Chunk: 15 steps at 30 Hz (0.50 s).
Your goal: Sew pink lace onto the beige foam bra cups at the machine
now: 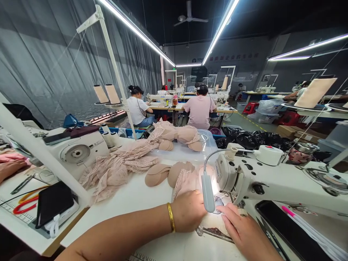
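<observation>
A white sewing machine point(261, 174) stands in front of me, its lamp point(208, 192) lighting the needle area. My left hand point(189, 212), with a gold bangle at the wrist, is curled closed at the near edge of a pale pink lace fabric point(186, 183); the lamp covers its fingertips. Fingers stretched forward, my right hand point(241, 226) lies by the needle plate, its fingertips close to the presser foot. Beige bra cups point(156, 175) lie stacked just beyond my left hand.
More pink lace pieces point(116, 170) spread across the table to a clear plastic bin point(210, 143). At right lie a black phone point(290, 228) and tweezers point(272, 235). Another phone point(54, 201) and red-handled scissors point(25, 206) sit left, near another person's hand point(12, 166).
</observation>
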Tool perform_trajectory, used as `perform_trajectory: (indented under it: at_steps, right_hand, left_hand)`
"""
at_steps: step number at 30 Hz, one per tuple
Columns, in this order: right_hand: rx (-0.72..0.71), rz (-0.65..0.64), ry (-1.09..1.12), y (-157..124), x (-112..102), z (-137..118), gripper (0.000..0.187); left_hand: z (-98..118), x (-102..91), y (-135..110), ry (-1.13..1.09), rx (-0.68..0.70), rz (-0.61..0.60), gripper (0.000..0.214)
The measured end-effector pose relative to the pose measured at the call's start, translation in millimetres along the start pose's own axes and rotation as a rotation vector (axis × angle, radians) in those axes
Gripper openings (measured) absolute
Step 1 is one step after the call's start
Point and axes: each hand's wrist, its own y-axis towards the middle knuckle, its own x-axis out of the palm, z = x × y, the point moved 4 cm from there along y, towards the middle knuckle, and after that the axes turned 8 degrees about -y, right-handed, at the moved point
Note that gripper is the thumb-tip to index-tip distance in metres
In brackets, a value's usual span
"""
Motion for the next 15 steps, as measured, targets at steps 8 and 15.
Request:
perform_trajectory:
  at_steps: [8,15]
  right_hand:
    - [0.011,-0.011,0.017,-3,6,6,0.035]
    - [0.010,-0.042,0.050,-4,10,9,0.034]
  left_hand:
    - [5,7.6,13,-0.068,-0.018,0.107,0.025]
    - [3,6.5,17,-0.166,-0.171,0.049,0.026]
